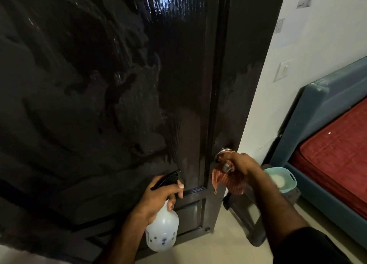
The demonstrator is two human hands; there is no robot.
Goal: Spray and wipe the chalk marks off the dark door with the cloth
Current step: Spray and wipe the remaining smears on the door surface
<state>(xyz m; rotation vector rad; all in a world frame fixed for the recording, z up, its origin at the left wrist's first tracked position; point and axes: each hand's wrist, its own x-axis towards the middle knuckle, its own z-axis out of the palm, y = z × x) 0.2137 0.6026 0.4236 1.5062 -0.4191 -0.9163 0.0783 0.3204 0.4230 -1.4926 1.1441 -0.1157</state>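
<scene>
gripping cloth [228, 181] at door [99, 85] edge, right hand [238, 162]

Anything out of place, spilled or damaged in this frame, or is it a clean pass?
Nothing spilled or broken. The door shows uneven wet patches and streaks from wiping. One oddity: the right hand holds the cloth over the door knob, not the panel, while the left hand grips the spray bottle.
</scene>
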